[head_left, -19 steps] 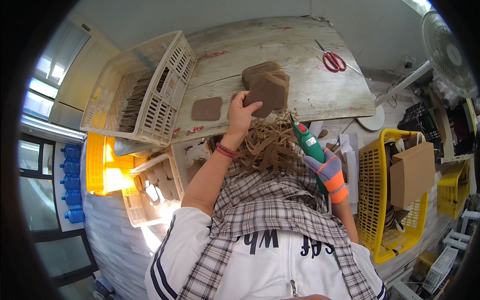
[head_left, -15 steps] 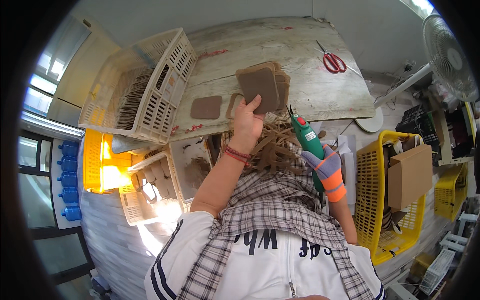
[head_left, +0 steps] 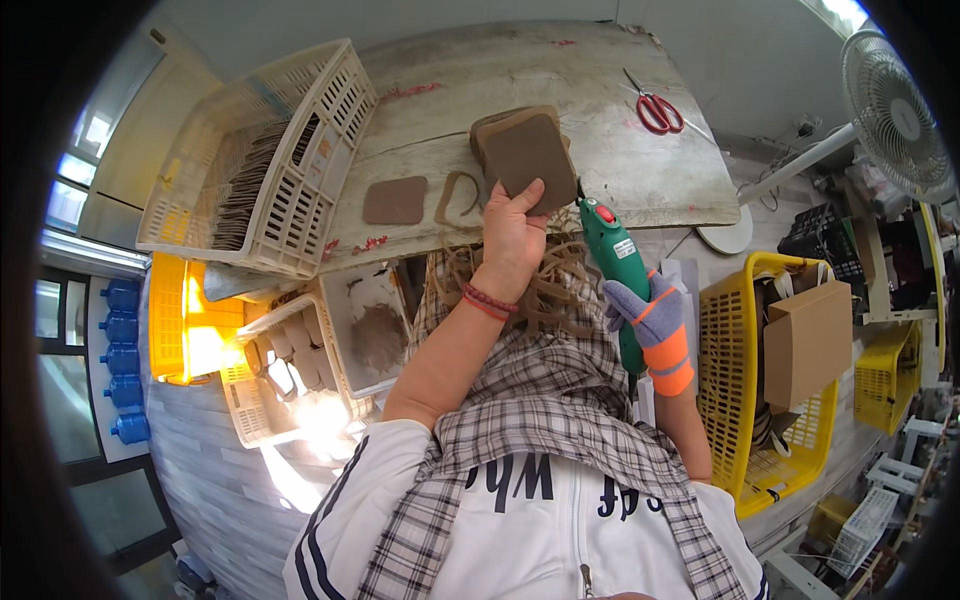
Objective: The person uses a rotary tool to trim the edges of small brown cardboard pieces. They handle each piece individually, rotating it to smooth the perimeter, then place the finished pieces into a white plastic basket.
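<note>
My left hand (head_left: pixel 512 232) holds a stack of brown rounded-rectangle pieces (head_left: pixel 524 148) lifted just above the worn white table (head_left: pixel 560 80). My right hand (head_left: pixel 652 322), in a grey and orange glove, grips a green handheld power tool (head_left: pixel 615 262) whose tip points toward the stack. On the table to the left lie a single flat brown piece (head_left: pixel 395 200) and a thin brown cut-out ring (head_left: pixel 458 196). A heap of brown trimmed strips (head_left: pixel 555 285) lies on my lap under the hands.
A white basket (head_left: pixel 262 165) with brown pieces stands at the table's left end. Red scissors (head_left: pixel 655 108) lie at the far right of the table. A yellow basket (head_left: pixel 775 370) with a cardboard box stands to my right, a fan (head_left: pixel 890 100) beyond it, small bins at my left.
My left hand has tilted the brown stack and drawn it slightly toward me and up off the table. The right hand with the green tool has shifted only a little.
</note>
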Motion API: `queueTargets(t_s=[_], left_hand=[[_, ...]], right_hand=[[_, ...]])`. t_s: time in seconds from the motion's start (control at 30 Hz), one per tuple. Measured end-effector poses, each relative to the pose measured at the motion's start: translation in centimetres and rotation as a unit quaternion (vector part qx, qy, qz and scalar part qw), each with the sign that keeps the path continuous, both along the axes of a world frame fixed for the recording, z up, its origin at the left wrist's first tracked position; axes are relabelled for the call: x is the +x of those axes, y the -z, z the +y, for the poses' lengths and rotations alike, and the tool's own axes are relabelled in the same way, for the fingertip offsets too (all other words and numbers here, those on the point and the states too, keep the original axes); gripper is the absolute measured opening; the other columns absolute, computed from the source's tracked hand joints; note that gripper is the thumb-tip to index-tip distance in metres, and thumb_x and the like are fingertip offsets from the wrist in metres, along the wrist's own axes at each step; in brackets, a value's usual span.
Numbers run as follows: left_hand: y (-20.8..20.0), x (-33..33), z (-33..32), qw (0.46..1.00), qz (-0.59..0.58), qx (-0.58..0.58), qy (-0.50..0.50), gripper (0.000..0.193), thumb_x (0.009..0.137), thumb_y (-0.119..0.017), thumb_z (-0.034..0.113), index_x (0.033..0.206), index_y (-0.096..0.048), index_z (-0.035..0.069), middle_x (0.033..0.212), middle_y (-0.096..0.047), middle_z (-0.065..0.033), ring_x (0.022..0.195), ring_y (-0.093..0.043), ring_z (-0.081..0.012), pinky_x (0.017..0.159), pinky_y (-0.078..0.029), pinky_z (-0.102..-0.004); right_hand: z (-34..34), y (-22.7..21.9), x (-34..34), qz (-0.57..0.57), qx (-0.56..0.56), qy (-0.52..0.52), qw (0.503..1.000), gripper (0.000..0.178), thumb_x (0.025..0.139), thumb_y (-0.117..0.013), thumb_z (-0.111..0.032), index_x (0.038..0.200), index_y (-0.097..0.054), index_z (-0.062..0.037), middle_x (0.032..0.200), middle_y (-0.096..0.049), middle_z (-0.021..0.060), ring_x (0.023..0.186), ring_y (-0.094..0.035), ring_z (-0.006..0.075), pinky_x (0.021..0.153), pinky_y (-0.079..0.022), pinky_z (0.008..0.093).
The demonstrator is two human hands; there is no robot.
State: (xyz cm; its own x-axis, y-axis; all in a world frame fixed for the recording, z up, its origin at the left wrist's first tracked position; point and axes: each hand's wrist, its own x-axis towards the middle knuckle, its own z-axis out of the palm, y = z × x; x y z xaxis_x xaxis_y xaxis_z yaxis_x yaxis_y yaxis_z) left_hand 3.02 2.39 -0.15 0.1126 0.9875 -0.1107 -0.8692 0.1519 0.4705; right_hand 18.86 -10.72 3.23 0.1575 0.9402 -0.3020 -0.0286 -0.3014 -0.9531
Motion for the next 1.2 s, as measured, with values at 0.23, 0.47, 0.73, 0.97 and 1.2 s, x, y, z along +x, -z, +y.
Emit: queueTargets(t_s=[0.23,0.47,0.73,0.97,1.2], left_hand=[[0.3,0.3,-1.7,0.997,0.056,0.018,0.049,0.03,0.086,-0.055,-0.005,0.115,-0.054,0.004,0.114,-0.061,-0.0088,0.104,-0.059,-0.0218,0.093,-0.048,-0.0381],[1.6,0.4,-3.4,0.992,0.084,0.035,0.089,0.032,0.086,-0.054,-0.006,0.116,-0.053,0.003,0.112,-0.062,-0.0091,0.101,-0.062,-0.0209,0.088,-0.053,-0.0358],[0.7,-3.4,-2.5,0.962,0.19,0.078,0.178,0.036,0.083,-0.056,-0.008,0.118,-0.054,0.001,0.11,-0.063,-0.0084,0.096,-0.063,-0.0185,0.084,-0.054,-0.0329],[-1.2,-6.9,-1.3,0.882,0.375,0.131,0.254,0.035,0.078,-0.057,-0.01,0.112,-0.059,-0.002,0.101,-0.065,-0.004,0.09,-0.061,-0.0102,0.08,-0.05,-0.0241],[-0.4,-7.4,-2.5,0.852,0.422,0.119,0.285,0.036,0.078,-0.057,-0.01,0.113,-0.058,-0.003,0.098,-0.064,-0.0023,0.087,-0.059,-0.0084,0.078,-0.049,-0.0236]], right_hand=[[0.1,-0.8,0.2,0.012,0.028,0.013,0.999,0.032,0.079,-0.074,-0.017,0.099,-0.058,0.0015,0.072,-0.063,0.0042,0.053,-0.056,0.0081,0.047,-0.045,0.0216],[0.4,-1.6,0.8,0.012,0.028,0.035,0.999,0.029,0.079,-0.073,-0.016,0.097,-0.058,0.0008,0.072,-0.063,0.0042,0.054,-0.057,0.0086,0.048,-0.046,0.0214],[-1.2,-2.7,2.9,-0.039,-0.003,-0.021,0.999,0.025,0.08,-0.071,-0.012,0.098,-0.058,0.0006,0.069,-0.061,0.0036,0.052,-0.056,0.0089,0.048,-0.046,0.0221],[-2.9,-2.6,4.0,-0.134,-0.011,-0.097,0.986,0.042,0.074,-0.079,-0.023,0.102,-0.058,0.0012,0.074,-0.061,0.0026,0.062,-0.055,0.0053,0.054,-0.045,0.0211],[-3.1,-2.1,2.4,-0.196,0.017,-0.101,0.975,0.046,0.074,-0.08,-0.023,0.106,-0.058,0.0012,0.077,-0.062,0.0026,0.065,-0.055,0.0049,0.058,-0.046,0.0201]])
